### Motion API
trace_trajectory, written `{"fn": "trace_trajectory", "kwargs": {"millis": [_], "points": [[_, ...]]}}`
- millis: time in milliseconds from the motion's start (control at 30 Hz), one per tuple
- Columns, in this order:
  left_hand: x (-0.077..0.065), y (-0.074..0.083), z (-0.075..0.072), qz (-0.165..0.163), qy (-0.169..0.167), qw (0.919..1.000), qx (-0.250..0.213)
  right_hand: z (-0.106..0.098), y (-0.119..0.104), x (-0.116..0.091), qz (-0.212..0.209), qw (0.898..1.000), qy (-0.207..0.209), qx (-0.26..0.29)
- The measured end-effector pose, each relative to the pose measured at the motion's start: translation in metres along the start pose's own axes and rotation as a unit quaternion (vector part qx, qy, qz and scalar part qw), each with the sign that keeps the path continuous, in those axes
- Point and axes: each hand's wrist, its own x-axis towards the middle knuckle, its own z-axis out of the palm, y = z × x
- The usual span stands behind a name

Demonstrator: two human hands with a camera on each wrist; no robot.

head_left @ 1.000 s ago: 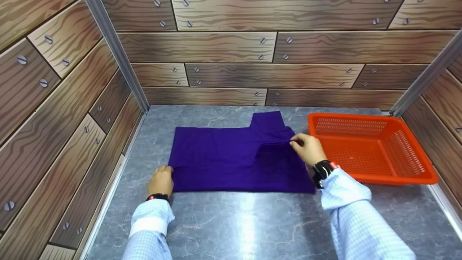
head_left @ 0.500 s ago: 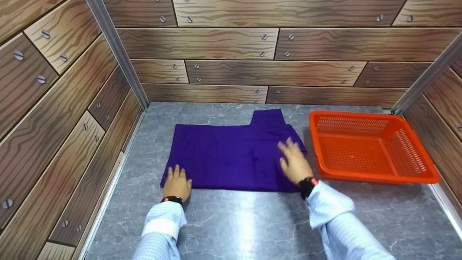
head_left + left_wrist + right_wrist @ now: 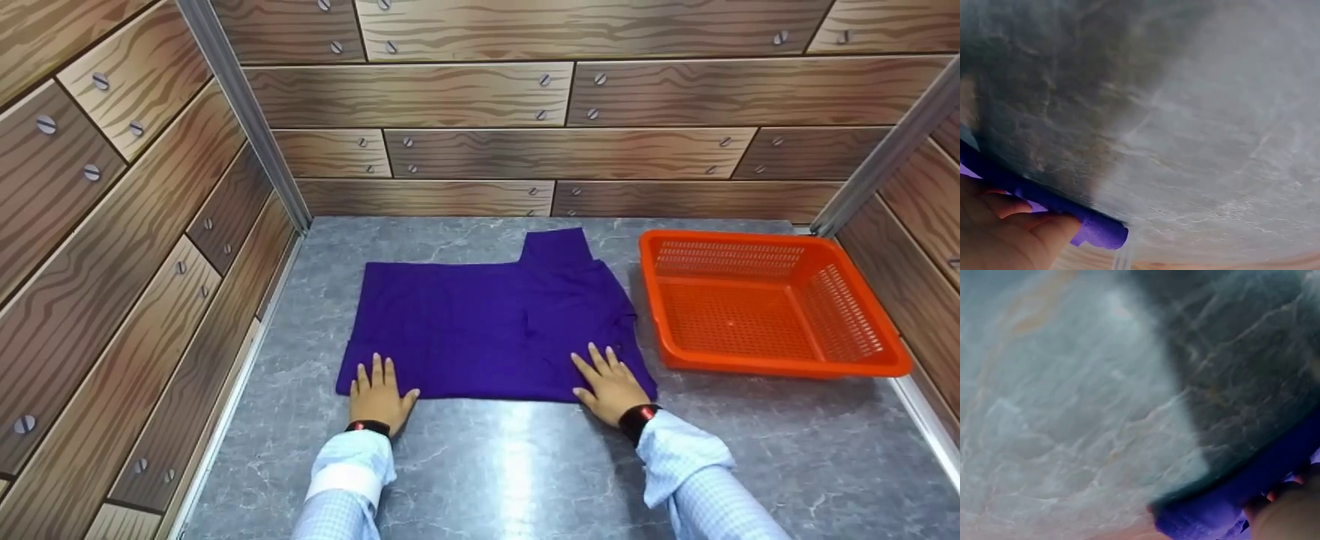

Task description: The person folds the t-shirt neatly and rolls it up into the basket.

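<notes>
A purple shirt [image 3: 465,322] lies folded lengthwise on the grey surface, one short sleeve [image 3: 556,246] sticking out from its far side. My left hand [image 3: 380,397] rests with spread fingers on the near left corner of the cloth. At the near right part, my right hand [image 3: 611,390] lies on the shirt, fingers spread too. The left wrist view shows the hand's fingers [image 3: 1053,230] over the folded edge of the shirt [image 3: 1100,229]. In the right wrist view the fingers [image 3: 1289,512] lie on the shirt's edge [image 3: 1202,512], partly cut off by the frame.
An orange plastic basket [image 3: 780,367] with perforated walls stands to the right of the shirt, nothing inside it. Wood-patterned panels [image 3: 465,97] wall in the grey marbled surface [image 3: 450,480] at the back, left and right.
My right hand has let go of the upper layer it pinched and moved nearer; that layer now lies down. My left hand has shifted right from the shirt's left edge onto its near corner.
</notes>
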Motion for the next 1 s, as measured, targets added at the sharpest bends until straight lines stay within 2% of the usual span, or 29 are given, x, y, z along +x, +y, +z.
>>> {"fn": "trace_trajectory", "kwargs": {"millis": [167,400,767,1000], "points": [[-0.005,-0.004,0.006,0.006,0.003,0.9999,0.010,-0.001,0.000,-0.007,0.006,1.000,-0.010,0.014],[-0.016,-0.004,0.008,-0.005,-0.003,0.9999,0.013,-0.003,-0.008,-0.021,0.004,1.000,-0.012,0.006],[-0.049,-0.001,0.006,0.013,0.027,0.9994,0.017,-0.002,-0.012,-0.051,-0.005,1.000,0.001,-0.023],[-0.068,-0.002,0.010,0.017,0.026,0.9993,0.022,0.003,-0.015,-0.067,-0.008,0.999,0.010,-0.041]]}}
